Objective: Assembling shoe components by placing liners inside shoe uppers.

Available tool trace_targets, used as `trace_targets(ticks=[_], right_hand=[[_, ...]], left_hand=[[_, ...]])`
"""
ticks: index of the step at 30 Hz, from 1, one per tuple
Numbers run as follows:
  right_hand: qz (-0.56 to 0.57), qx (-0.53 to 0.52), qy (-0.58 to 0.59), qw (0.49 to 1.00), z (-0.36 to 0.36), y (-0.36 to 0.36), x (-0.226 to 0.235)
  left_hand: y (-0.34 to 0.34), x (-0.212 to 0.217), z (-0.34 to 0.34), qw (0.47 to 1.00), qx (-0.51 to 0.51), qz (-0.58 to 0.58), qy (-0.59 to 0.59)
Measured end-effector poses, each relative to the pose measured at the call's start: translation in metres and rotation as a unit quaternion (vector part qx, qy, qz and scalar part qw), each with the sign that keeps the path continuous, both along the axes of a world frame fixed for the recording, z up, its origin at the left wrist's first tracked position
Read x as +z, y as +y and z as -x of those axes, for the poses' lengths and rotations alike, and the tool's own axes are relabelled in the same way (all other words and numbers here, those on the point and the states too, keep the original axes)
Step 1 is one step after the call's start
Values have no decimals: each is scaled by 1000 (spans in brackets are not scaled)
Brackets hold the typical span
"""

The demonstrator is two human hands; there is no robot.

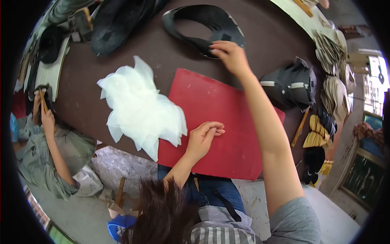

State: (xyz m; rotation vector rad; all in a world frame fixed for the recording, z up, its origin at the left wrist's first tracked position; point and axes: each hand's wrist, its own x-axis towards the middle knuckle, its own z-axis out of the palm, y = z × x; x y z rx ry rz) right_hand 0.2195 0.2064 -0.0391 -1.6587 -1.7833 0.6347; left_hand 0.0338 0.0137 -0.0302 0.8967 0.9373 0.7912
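My right hand (pixel 232 57) reaches to the far side of the table, its thumb and fingers pinched at the near edge of a black curved shoe-upper piece (pixel 229 30). The piece belongs to an overlapping black ring of such pieces. Over the red board (pixel 215 101) my left hand (pixel 203 138) is held with thumb and fingers drawn together, and nothing shows in it. To its left lies a fanned pile of thin white lining pieces (pixel 140 107), partly overlapping the board's left edge.
A rolled black bundle with white strips (pixel 289 86) stands right of the board, near a wooden-handled tool (pixel 300 128). Stacks of beige and yellow pieces (pixel 316 132) line the right edge. More black pieces (pixel 115 28) lie far left. A co-worker (pixel 57 150) sits at the left.
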Motion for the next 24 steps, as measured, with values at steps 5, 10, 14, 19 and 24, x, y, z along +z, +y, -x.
trace_targets(ticks=[5, 10, 14, 19, 24], right_hand=[[182, -112, 297, 931, 1, 4, 8], [188, -87, 159, 965, 4, 7, 31], [130, 72, -30, 988, 20, 1, 3], [138, 75, -53, 986, 37, 11, 11], [168, 88, 23, 981, 43, 14, 8]], left_hand=[[-7, -1, 23, 1000, -8, -22, -12], [-19, -2, 42, 998, -34, -34, -26], [-17, -3, 52, 997, -55, -37, -45], [-11, -8, 54, 996, -61, -45, -43], [-7, -12, 54, 996, -61, -56, -36]])
